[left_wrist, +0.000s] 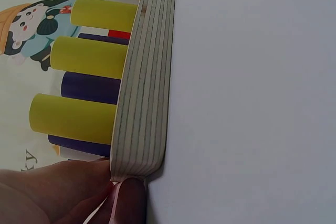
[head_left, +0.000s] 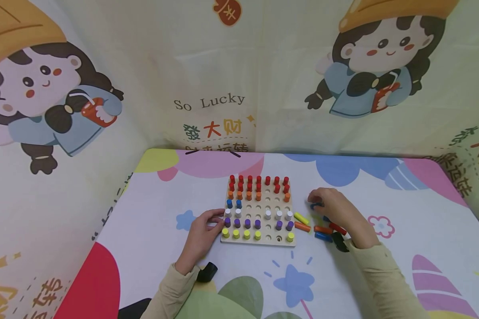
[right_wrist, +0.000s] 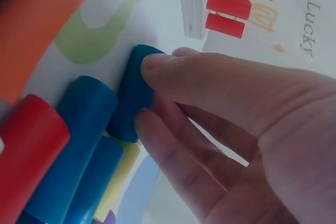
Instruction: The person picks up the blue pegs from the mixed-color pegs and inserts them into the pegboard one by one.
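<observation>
A wooden pegboard (head_left: 268, 231) lies on the table with rows of red, orange, blue, white, purple and yellow pegs standing in it; several holes are bare. My left hand (head_left: 202, 229) holds the board's left edge, and in the left wrist view its fingertips meet the board's corner. To the right of the board, my right hand (head_left: 337, 208) pinches a blue peg (right_wrist: 134, 95) between thumb and fingers. In the right wrist view this peg sits low beside other loose pegs; whether it touches the table I cannot tell.
Loose pegs lie between the board and my right forearm: a yellow peg (head_left: 301, 218), an orange peg (head_left: 302, 227), a red peg (head_left: 337, 228), a blue peg (head_left: 323, 237) and others. A printed cloth wall (head_left: 279, 88) rises behind the table's back edge.
</observation>
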A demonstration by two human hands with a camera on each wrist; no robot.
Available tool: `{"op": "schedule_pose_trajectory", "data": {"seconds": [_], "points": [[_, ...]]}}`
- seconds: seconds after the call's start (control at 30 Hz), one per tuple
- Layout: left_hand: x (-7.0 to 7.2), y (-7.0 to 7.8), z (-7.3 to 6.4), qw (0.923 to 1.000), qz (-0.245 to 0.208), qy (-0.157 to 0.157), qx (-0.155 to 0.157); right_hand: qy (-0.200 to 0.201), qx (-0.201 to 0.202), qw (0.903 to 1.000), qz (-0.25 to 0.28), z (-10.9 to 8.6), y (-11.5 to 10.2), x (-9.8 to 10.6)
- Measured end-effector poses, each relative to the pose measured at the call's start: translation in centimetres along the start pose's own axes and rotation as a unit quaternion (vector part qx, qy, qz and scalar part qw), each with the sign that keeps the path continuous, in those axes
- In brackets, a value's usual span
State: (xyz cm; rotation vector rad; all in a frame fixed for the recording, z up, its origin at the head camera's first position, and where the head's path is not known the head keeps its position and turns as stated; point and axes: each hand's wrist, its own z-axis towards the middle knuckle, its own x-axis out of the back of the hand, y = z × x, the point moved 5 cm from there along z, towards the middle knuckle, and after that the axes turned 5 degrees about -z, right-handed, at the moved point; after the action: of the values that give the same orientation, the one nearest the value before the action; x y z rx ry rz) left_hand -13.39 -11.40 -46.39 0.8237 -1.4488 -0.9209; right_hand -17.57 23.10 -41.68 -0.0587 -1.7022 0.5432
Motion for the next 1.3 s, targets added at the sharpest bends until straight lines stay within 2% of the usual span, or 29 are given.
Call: {"op": "schedule_pose_trajectory", "data": {"seconds": [0.43,0.63,1.07,1.3], "points": [[-0.07,0.01,0.01,0.9999,0.000,0.003,0.013,0.009,0.009,0.9997,-0.019,-0.18,-0.24,-0.02],[0.00,0.22,-0.07,1.0000,-0.001,0.003,0.009,0.003,0.002,0.9997,-0.023,-0.23,-0.19,-0.04],[0.07,0.12,-0.05,1.0000,0.001,0.001,0.003,-0.006,0.018,0.9993,-0.031,0.12,-0.60,-0.11],[0.06,0.07,-0.06,0.9999,-0.001,0.003,0.011,-0.007,0.026,0.9989,-0.037,0.32,-0.99,-0.28]]}}
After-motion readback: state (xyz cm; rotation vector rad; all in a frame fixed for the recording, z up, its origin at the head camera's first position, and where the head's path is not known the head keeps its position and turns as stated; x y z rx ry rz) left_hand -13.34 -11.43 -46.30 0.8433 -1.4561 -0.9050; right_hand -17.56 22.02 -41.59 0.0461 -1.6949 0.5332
